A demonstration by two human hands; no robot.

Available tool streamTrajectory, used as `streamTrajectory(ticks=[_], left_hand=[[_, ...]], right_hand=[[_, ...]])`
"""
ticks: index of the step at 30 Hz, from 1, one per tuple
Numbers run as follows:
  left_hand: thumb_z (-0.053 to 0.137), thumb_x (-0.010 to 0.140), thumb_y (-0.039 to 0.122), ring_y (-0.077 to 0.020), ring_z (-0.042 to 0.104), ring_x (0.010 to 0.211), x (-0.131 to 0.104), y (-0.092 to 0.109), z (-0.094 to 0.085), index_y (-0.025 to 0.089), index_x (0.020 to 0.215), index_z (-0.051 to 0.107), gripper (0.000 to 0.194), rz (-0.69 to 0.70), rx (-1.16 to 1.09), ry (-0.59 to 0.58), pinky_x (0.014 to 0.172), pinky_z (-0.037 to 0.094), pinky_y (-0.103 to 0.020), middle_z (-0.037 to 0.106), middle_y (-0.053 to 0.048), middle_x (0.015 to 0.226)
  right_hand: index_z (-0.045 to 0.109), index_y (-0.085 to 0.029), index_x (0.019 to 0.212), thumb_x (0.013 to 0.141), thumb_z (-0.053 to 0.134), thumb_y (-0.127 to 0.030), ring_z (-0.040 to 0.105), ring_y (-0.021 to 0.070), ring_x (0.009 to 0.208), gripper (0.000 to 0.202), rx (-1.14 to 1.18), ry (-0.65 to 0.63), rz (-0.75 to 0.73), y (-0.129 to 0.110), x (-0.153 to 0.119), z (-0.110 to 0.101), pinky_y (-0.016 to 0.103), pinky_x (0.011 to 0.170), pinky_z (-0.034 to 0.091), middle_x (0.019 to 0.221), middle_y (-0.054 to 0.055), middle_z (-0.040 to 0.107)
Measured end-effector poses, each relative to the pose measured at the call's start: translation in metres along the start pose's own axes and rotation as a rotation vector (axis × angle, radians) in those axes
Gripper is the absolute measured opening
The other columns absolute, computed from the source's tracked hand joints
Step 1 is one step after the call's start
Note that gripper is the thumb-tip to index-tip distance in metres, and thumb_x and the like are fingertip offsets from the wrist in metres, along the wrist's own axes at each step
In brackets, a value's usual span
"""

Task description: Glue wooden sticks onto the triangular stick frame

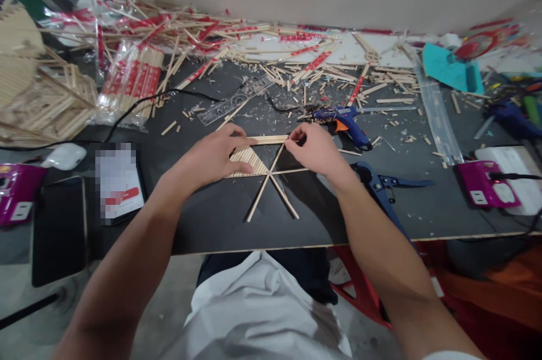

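On the black tabletop [212, 224] lies a flat piece made of wooden sticks [271, 179]: crossed spokes with one wedge filled by short sticks laid side by side. My left hand [215, 154] rests over that filled wedge, thumb and fingers pinching the left end of a loose wooden stick [271, 139] laid along its top edge. My right hand [315, 148] pinches the right end of the same stick, just above the point where the spokes cross.
A blue and orange glue gun [349, 123] lies behind my right hand, blue cutters [381, 188] beside my right wrist. Loose chopsticks and red wrappers [237, 38] litter the back. A stick model [38, 95] stands far left, purple power strips [486, 185] at both sides.
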State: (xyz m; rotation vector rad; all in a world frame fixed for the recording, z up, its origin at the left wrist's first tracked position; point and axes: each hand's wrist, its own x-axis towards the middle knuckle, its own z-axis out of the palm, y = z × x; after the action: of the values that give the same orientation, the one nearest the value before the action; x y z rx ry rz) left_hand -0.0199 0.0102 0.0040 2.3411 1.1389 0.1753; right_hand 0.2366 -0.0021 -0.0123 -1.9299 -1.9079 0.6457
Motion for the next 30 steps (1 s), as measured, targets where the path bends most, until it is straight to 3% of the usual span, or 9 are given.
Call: streamTrajectory(ticks=[16,24,30], left_hand=[[0.069,0.088,0.055,-0.0245,0.062,0.108,0.0,0.003,0.0,0.027,0.14,0.065,0.06,-0.02,0.004,-0.012,0.106,0.046,-0.037,0.057,-0.009,0.136],[0.065,0.092,0.055,-0.0271,0.062,0.113,-0.003,0.003,0.0,0.022,0.139,0.066,0.057,-0.008,0.025,0.006,0.104,0.046,-0.04,0.057,-0.01,0.137],[0.049,0.103,0.042,-0.0295,0.057,0.122,0.005,0.02,0.009,0.022,0.119,0.077,0.038,-0.052,0.156,0.176,0.101,0.046,-0.04,0.066,-0.01,0.126]], right_hand=[[0.061,-0.021,0.077,0.084,0.065,-0.029,0.061,0.0221,0.081,0.011,0.024,-0.005,0.033,0.0,-0.001,0.001,0.035,0.078,0.047,0.087,0.008,0.07],[0.06,-0.021,0.077,0.084,0.065,-0.027,0.061,0.0227,0.083,0.01,0.01,-0.01,0.028,-0.001,0.0,0.0,0.035,0.079,0.047,0.087,0.008,0.07],[0.06,-0.021,0.077,0.084,0.065,-0.027,0.062,0.0231,0.086,0.01,-0.002,0.012,0.018,-0.001,0.0,0.001,0.034,0.08,0.047,0.087,0.007,0.069]])
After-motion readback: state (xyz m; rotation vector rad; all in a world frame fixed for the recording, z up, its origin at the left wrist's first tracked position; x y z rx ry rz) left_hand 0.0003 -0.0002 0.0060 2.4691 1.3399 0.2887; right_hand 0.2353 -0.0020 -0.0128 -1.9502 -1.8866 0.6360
